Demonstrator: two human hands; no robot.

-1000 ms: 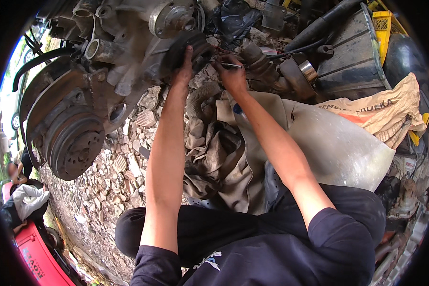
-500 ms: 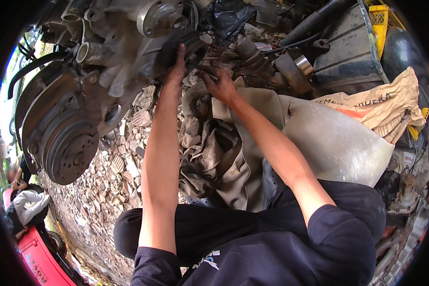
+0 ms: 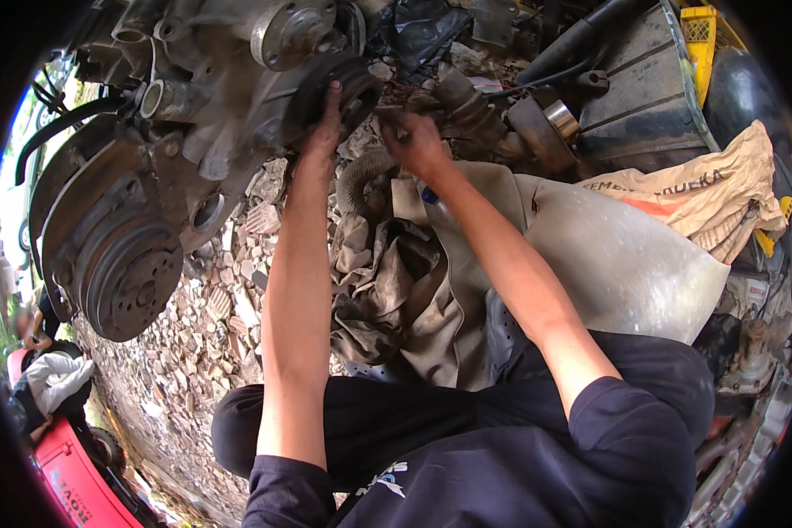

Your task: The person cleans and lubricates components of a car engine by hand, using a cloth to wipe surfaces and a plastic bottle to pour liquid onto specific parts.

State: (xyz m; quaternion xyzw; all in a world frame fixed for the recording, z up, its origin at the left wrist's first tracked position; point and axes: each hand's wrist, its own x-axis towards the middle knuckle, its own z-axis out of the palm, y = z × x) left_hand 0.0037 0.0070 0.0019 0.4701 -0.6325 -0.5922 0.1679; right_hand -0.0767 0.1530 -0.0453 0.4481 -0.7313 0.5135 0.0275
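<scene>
A dark, grooved round pulley (image 3: 361, 86) sits on the front of a greasy metal engine (image 3: 229, 97) at the upper middle. My left hand (image 3: 323, 132) grips its near side, thumb extended up along the rim and the other fingers hidden behind. Just right of the pulley, my right hand (image 3: 418, 145) is closed, its curled fingers pinching something dark and thin that I cannot make out. Under my right wrist a small blue piece (image 3: 429, 195) shows against the tan sheet (image 3: 475, 198). A crumpled brown cloth (image 3: 383, 282) lies below my hands.
A large grooved drum-like wheel (image 3: 136, 277) stands at left over broken stone rubble (image 3: 211, 326). At right are a pale curved panel (image 3: 616, 255), a paper sack (image 3: 722, 189), a ribbed dark panel (image 3: 642, 88) and a yellow crate (image 3: 700, 44). Another person (image 3: 48, 370) is by a red vehicle (image 3: 79, 480).
My right hand has shifted slightly right and down, away from the pulley, and the blue piece now shows under its wrist. My left hand stays on the pulley.
</scene>
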